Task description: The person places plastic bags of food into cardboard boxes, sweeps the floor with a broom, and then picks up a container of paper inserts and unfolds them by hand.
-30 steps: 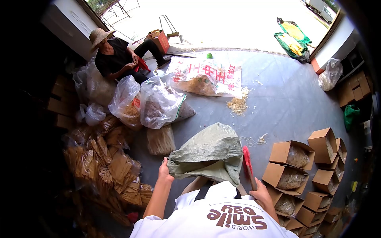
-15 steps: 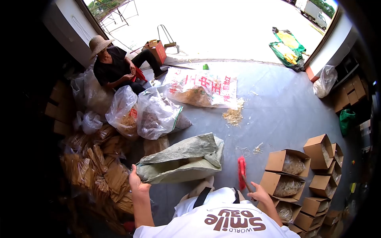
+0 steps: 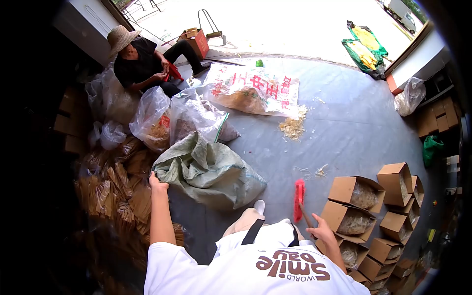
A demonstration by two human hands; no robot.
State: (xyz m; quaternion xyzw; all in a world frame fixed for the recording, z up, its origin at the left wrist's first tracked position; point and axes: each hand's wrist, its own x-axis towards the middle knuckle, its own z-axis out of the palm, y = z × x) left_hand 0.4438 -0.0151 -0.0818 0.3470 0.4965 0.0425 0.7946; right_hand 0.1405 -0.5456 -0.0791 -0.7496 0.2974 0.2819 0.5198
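My left hand point(image 3: 158, 182) grips the edge of a large grey-green woven sack point(image 3: 211, 172), which lies crumpled on the floor ahead of me and to the left. Its right end reaches close to my foot. On the right, my right hand point(image 3: 321, 232) is beside the wooden handle of a broom with red bristles point(image 3: 299, 199); the bristles rest on the floor. The index finger points out along the handle, and the other fingers are curled around it.
Open cardboard boxes point(image 3: 355, 221) with bagged contents stand at the right. Brown packets point(image 3: 118, 196) are piled at the left. Clear bags point(image 3: 152, 120) and a seated person in a straw hat point(image 3: 142, 64) are beyond. A printed sheet point(image 3: 255, 91) and scraps point(image 3: 293, 125) lie ahead.
The sack has swung to the left with my left hand, and its opening has folded over. The broom stays near the same spot at my right.
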